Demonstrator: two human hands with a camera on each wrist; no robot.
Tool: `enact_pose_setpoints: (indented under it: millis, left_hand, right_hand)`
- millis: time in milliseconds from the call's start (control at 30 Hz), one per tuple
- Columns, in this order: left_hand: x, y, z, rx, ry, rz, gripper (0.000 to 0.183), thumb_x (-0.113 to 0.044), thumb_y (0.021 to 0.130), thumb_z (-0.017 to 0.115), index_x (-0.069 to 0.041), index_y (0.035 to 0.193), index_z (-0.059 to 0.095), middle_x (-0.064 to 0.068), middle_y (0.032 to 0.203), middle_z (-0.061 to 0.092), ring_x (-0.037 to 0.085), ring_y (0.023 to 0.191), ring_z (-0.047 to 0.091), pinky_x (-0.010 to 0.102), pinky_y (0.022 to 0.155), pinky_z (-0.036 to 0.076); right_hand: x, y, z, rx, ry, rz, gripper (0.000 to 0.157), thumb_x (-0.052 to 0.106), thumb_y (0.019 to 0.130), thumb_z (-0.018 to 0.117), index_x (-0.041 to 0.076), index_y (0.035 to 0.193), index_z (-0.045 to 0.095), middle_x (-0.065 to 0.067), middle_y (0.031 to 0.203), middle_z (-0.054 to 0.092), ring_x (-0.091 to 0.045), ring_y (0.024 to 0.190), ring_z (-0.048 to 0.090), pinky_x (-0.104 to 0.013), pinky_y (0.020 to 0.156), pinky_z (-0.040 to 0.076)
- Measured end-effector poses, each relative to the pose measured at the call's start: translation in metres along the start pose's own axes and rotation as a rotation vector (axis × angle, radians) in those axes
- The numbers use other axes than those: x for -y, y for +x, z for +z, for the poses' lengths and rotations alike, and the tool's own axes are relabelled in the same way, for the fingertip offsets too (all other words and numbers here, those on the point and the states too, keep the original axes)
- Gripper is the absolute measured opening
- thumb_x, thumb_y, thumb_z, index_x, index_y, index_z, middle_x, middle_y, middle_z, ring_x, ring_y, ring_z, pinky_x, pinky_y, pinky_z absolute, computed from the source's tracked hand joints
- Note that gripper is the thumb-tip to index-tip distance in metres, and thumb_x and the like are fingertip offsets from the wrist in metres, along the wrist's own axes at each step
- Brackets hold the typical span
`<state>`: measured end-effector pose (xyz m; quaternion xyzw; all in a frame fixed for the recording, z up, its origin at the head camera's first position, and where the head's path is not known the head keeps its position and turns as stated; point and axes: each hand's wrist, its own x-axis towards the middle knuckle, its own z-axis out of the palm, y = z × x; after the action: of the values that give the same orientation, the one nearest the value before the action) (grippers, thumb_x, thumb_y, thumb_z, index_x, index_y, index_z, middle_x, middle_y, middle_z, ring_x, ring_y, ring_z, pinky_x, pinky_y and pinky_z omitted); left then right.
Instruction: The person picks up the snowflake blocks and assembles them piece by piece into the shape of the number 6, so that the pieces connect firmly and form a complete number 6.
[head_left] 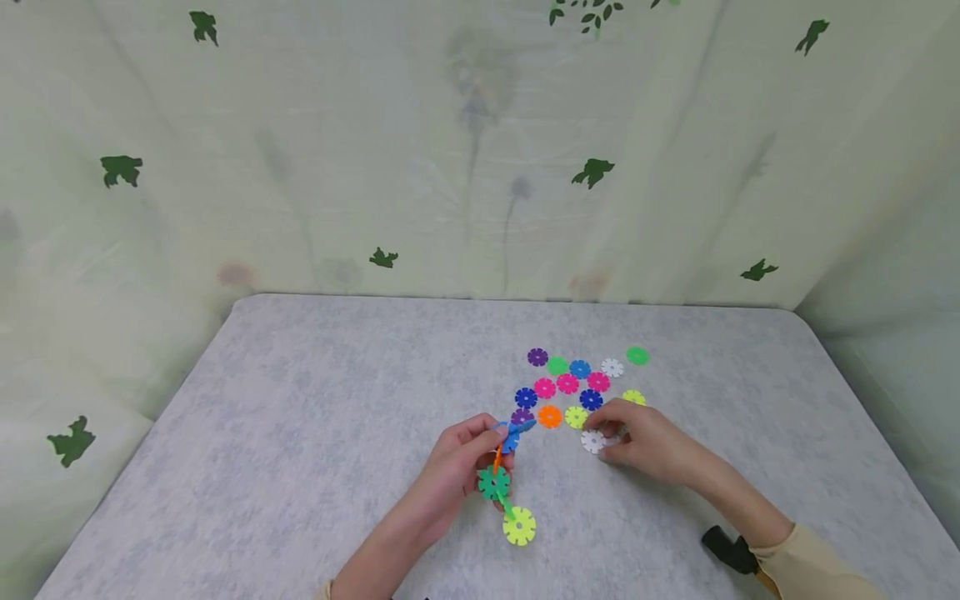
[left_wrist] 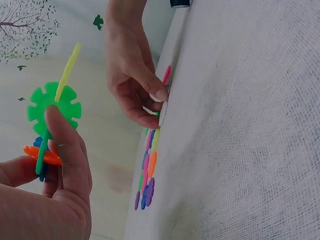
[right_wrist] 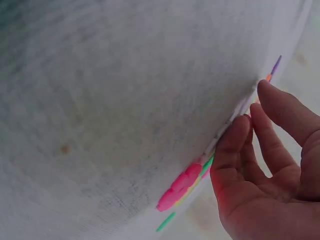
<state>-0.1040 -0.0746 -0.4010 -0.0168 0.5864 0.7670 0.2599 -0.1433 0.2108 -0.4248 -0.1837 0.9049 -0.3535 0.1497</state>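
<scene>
My left hand (head_left: 457, 467) holds a chain of notched plastic discs, the flower-shaped interlocking kind, up off the table. In it are blue discs (head_left: 511, 441), an edge-on orange disc (head_left: 497, 459), a green disc (head_left: 493, 482) and a yellow disc (head_left: 519, 527) at the lower end. In the left wrist view the thumb presses the green disc (left_wrist: 50, 95). My right hand (head_left: 651, 440) pinches a white notched disc (head_left: 592, 442) by its edge at the tabletop, thumb on the near side. Its fingertips partly cover that disc.
Loose notched discs lie flat beyond the hands, among them an orange disc (head_left: 550, 417), a yellow-green disc (head_left: 576, 417) and a pink disc (head_left: 545, 388). A black-ended object (head_left: 729, 550) sits by the right sleeve. A patterned cloth (head_left: 420, 150) hangs behind the grey table (head_left: 315, 375).
</scene>
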Motion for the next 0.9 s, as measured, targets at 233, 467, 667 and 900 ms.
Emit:
enact_pose_setpoints:
  millis: [233, 467, 667, 900]
  left_hand:
    - [0.000, 0.000, 0.000, 0.003, -0.003, -0.004, 0.028, -0.032, 0.098, 0.061, -0.005, 0.094, 0.056, 0.006, 0.077, 0.061, 0.016, 0.062, 0.054, 0.029, 0.054, 0.052]
    - [0.000, 0.000, 0.000, 0.003, -0.002, -0.012, 0.027, -0.031, 0.098, 0.061, -0.005, 0.094, 0.056, 0.006, 0.077, 0.061, 0.016, 0.063, 0.054, 0.029, 0.054, 0.052]
    - [-0.001, 0.000, 0.000, 0.007, -0.006, -0.010, 0.027, -0.031, 0.098, 0.061, -0.005, 0.094, 0.056, 0.006, 0.077, 0.061, 0.016, 0.062, 0.054, 0.028, 0.054, 0.052]
    - [0.000, 0.000, 0.000, 0.006, -0.008, 0.002, 0.026, -0.030, 0.098, 0.061, -0.005, 0.093, 0.056, 0.006, 0.077, 0.060, 0.016, 0.062, 0.054, 0.028, 0.053, 0.052]
  right_hand:
    - [-0.002, 0.003, 0.000, 0.018, 0.003, 0.005, 0.032, 0.005, 0.083, 0.078, 0.013, 0.112, 0.068, 0.004, 0.096, 0.060, -0.018, 0.089, 0.053, -0.026, 0.075, 0.050]
    - [-0.003, 0.005, 0.000, 0.041, 0.018, 0.003, 0.030, 0.005, 0.081, 0.079, 0.014, 0.106, 0.066, 0.002, 0.092, 0.058, -0.019, 0.087, 0.053, -0.026, 0.073, 0.050]
    - [0.001, 0.004, 0.002, 0.023, 0.026, 0.037, 0.027, 0.006, 0.081, 0.079, 0.017, 0.100, 0.064, 0.002, 0.085, 0.056, -0.019, 0.082, 0.052, -0.027, 0.067, 0.049]
    - [0.012, -0.006, 0.004, -0.063, 0.002, 0.052, 0.022, 0.002, 0.088, 0.071, 0.019, 0.102, 0.071, 0.007, 0.093, 0.064, -0.015, 0.084, 0.056, -0.027, 0.074, 0.052]
